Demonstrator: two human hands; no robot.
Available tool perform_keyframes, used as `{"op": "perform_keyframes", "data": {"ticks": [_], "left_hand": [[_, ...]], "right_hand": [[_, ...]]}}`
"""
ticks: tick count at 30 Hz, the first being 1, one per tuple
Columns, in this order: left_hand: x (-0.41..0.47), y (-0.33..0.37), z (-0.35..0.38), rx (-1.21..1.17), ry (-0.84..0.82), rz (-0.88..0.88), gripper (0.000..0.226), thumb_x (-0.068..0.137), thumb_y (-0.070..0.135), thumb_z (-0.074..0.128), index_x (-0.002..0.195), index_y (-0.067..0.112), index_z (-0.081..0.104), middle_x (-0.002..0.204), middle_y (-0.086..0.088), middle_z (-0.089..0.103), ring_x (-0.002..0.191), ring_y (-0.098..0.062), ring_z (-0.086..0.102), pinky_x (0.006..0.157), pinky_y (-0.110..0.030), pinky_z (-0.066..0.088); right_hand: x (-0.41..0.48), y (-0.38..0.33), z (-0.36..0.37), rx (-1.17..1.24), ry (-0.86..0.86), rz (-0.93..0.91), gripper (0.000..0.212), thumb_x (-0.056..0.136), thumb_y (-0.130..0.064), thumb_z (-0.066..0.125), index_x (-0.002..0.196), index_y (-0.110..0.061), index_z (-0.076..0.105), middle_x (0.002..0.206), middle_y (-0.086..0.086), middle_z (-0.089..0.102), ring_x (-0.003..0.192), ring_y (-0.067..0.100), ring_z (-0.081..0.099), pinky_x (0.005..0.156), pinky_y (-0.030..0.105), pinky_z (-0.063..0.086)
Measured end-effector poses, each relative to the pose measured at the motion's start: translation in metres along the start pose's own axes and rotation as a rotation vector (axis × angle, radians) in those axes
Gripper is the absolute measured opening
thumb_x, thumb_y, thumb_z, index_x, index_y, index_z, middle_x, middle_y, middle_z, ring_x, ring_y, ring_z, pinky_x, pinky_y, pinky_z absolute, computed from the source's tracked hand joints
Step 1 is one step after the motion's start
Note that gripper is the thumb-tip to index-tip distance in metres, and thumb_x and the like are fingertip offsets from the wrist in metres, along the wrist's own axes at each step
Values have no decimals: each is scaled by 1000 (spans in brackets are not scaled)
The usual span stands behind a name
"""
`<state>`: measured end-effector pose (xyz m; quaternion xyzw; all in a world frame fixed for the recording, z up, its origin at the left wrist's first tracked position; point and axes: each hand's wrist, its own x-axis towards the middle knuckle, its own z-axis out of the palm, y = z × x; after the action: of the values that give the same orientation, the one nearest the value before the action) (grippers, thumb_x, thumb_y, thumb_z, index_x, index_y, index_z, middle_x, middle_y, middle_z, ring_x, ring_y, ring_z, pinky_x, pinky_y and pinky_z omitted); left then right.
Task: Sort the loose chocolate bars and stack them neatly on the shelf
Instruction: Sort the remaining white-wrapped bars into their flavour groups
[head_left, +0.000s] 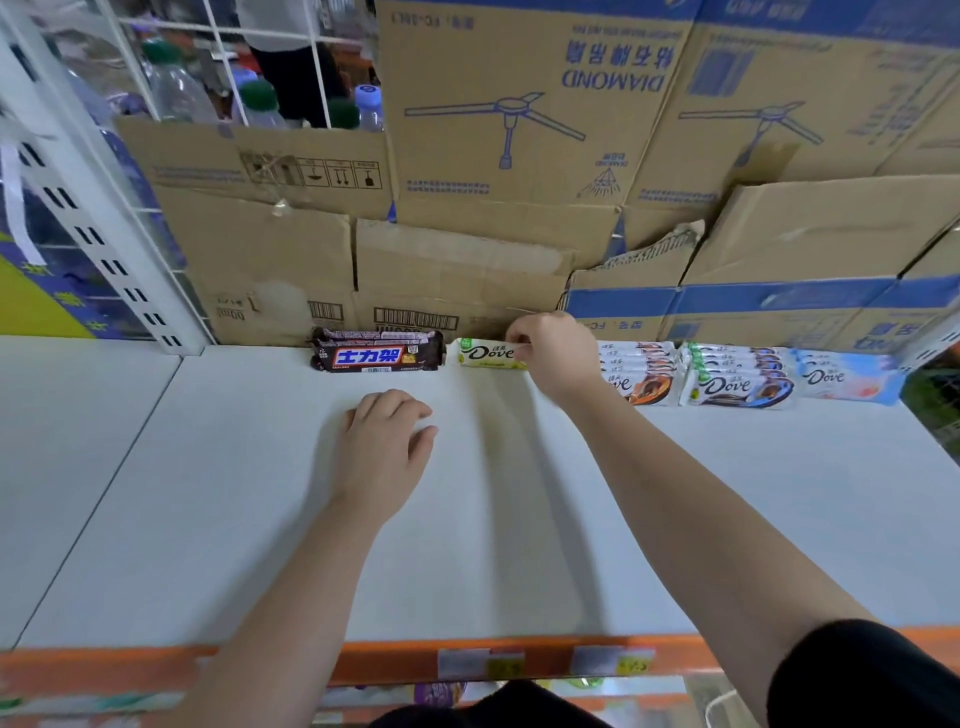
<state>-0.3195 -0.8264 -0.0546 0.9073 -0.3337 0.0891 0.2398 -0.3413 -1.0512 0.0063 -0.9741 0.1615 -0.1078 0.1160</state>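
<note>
Pale-green Dove bar (485, 354): laid lengthwise at the back of the white shelf (208, 493), against the cardboard boxes (457, 280). Its right end is pinched by the curled fingers of the right hand (553, 351). Just beside its left end a stack of dark Snickers bars (376, 353) is placed. The left hand (387, 441) is rested palm down on the shelf nearer the front (fingers relaxed, nothing held), apart from the bar. Further Dove stacks (737, 376) are ranged to the right, past the right hand.
</note>
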Motion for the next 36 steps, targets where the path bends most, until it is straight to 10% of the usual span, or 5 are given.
{"op": "perform_keyframes", "data": {"ticks": [20,36], "left_hand": [[-1,6,-2,47,7,-10,37,82,39,38,95,19,66,99,4,62,95,-22,56,78,-35,42],[-25,-27,-55,183,39,-148,19,86,26,55,99,18,66,100,0,65,97,-26,58,80,-38,42]], "right_hand": [[-19,13,26,22,227,-70,27,63,17,61,82,-1,68,78,13,57,77,33,50,62,36,47],[-72,-57,24,296,159,-258,24,77,-1,60,97,-10,69,93,7,66,91,31,59,71,34,50]]}}
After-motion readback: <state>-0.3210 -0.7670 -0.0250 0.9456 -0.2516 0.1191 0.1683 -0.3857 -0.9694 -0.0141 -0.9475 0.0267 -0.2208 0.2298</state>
